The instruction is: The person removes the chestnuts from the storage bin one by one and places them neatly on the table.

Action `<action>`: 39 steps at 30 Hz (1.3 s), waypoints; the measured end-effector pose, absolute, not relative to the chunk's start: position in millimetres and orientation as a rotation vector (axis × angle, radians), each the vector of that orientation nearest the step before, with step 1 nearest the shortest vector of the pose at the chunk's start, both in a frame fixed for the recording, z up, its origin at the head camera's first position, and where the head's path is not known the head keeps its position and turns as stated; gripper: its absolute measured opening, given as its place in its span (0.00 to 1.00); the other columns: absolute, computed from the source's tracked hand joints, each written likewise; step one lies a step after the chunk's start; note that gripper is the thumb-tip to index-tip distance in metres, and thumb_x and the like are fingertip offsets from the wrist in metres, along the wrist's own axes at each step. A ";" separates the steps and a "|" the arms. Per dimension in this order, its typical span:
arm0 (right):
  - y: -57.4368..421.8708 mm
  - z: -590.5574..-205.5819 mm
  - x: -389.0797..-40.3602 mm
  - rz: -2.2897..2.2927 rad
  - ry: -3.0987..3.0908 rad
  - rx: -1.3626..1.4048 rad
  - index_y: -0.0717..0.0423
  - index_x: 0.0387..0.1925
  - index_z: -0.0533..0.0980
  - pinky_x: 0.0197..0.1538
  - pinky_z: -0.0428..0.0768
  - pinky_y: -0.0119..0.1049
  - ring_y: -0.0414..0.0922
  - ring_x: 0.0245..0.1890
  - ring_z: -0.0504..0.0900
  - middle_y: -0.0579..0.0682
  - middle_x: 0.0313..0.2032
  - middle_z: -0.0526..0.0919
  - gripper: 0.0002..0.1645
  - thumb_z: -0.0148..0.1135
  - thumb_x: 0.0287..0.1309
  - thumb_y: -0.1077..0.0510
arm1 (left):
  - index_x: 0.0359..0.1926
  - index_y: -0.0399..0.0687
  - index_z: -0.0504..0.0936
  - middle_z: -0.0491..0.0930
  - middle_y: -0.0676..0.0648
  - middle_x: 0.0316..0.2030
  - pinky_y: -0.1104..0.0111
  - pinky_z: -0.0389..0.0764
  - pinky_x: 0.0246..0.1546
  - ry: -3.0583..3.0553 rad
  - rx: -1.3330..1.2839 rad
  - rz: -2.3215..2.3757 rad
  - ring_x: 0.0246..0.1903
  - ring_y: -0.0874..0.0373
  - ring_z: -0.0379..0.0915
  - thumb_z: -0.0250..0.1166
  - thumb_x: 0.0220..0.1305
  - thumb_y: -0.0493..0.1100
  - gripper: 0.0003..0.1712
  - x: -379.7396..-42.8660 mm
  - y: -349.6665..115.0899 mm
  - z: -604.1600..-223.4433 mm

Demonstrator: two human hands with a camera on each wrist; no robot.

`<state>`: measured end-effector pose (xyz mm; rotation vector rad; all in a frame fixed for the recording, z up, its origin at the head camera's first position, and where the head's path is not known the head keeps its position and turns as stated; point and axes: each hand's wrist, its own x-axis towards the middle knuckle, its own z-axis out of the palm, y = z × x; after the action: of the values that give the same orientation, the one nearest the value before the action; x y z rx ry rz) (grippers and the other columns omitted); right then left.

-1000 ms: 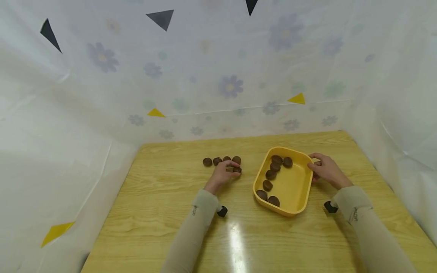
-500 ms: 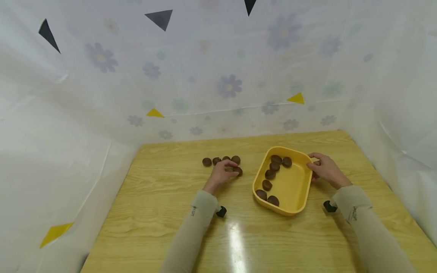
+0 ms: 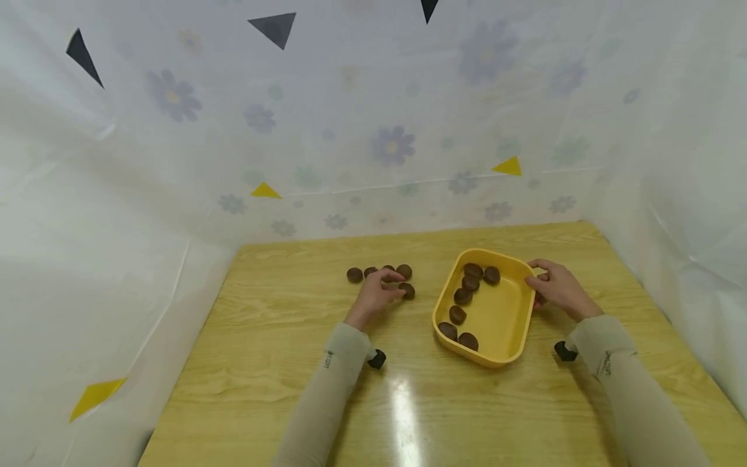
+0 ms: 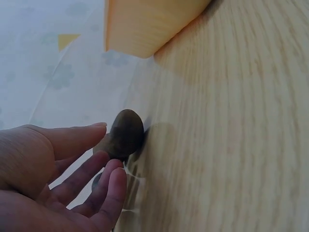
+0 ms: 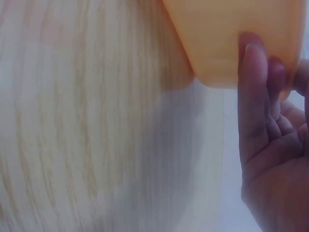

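Note:
My left hand [image 3: 375,297] is by a brown chestnut [image 3: 408,291] on the table, thumb and fingers spread apart at its near side. In the left wrist view the thumb tip and fingers lie right at this chestnut [image 4: 128,131], not closed round it. Behind it a row of more chestnuts [image 3: 354,275] runs along the table, partly hidden by the fingers. With my right hand [image 3: 561,290] I grip the right wall of a yellow plastic box [image 3: 500,319], thumb at the rim and fingers outside. Several chestnuts [image 3: 463,296] lie in the box, mostly along its left side.
The wooden table [image 3: 257,363] has a white flowered sheet [image 3: 327,143] hanging behind it and at both sides. Black wrist-worn pieces [image 3: 377,359] stick out under both cuffs.
My left fingers have come apart and drawn slightly left from the front chestnut, which shows more fully on the table now. The right hand and the box stay put.

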<state>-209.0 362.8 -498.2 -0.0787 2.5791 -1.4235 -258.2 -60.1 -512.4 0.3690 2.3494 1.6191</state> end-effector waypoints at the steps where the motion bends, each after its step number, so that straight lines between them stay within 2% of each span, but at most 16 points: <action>1: 362.9 -498.3 -209.1 -1.423 2.579 -0.079 0.67 0.75 0.58 0.33 0.88 0.44 0.51 0.27 0.86 0.64 0.39 0.87 0.32 0.51 0.81 0.54 | 0.57 0.40 0.83 0.77 0.40 0.61 0.55 0.86 0.50 2.342 0.369 1.631 0.58 0.42 0.80 0.69 0.70 0.36 0.16 -258.3 -60.3 -511.1; 11: 363.9 -497.6 -207.3 -1.388 2.600 -0.098 0.67 0.75 0.59 0.33 0.89 0.45 0.52 0.27 0.87 0.64 0.38 0.88 0.32 0.51 0.81 0.53 | 0.61 0.43 0.82 0.81 0.38 0.57 0.57 0.84 0.50 2.384 0.476 1.649 0.51 0.48 0.80 0.67 0.73 0.40 0.18 -249.6 -39.1 -485.3; 14: 363.6 -496.4 -207.2 -1.379 2.595 -0.104 0.68 0.75 0.58 0.33 0.89 0.45 0.52 0.27 0.87 0.64 0.39 0.88 0.33 0.50 0.81 0.53 | 0.60 0.47 0.82 0.81 0.42 0.56 0.52 0.85 0.51 2.313 0.489 1.689 0.51 0.44 0.81 0.66 0.74 0.42 0.16 -244.8 -22.6 -478.2; 17: 363.3 -496.5 -207.2 -1.379 2.585 -0.106 0.69 0.75 0.57 0.34 0.89 0.45 0.52 0.27 0.87 0.64 0.40 0.88 0.33 0.50 0.81 0.53 | 0.61 0.48 0.81 0.80 0.45 0.56 0.47 0.84 0.53 2.228 0.508 1.716 0.52 0.39 0.81 0.64 0.75 0.42 0.17 -240.9 -3.3 -473.6; 24: 363.8 -496.9 -207.1 -1.389 2.580 -0.112 0.69 0.75 0.57 0.33 0.89 0.46 0.52 0.27 0.87 0.65 0.40 0.88 0.32 0.50 0.81 0.55 | 0.69 0.44 0.75 0.76 0.40 0.62 0.46 0.82 0.58 2.119 0.535 1.706 0.54 0.37 0.80 0.63 0.76 0.42 0.23 -236.1 41.1 -465.5; 32: 364.2 -496.0 -206.7 -1.367 2.584 -0.101 0.69 0.75 0.57 0.33 0.89 0.45 0.52 0.27 0.87 0.63 0.38 0.88 0.32 0.50 0.81 0.55 | 0.66 0.42 0.76 0.76 0.37 0.59 0.51 0.84 0.58 1.945 0.425 1.847 0.58 0.35 0.79 0.64 0.75 0.38 0.21 -235.0 82.9 -462.3; 39: 363.5 -498.1 -207.0 -1.395 2.565 -0.101 0.68 0.74 0.58 0.34 0.89 0.47 0.52 0.28 0.88 0.64 0.40 0.87 0.32 0.51 0.81 0.54 | 0.71 0.38 0.70 0.72 0.35 0.65 0.47 0.82 0.59 1.878 0.293 1.903 0.59 0.39 0.77 0.63 0.76 0.38 0.27 -238.1 109.3 -469.4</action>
<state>-207.0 363.5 -498.1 -0.1011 2.5650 -1.3949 -238.1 109.3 -469.4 0.2927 1.8779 1.9029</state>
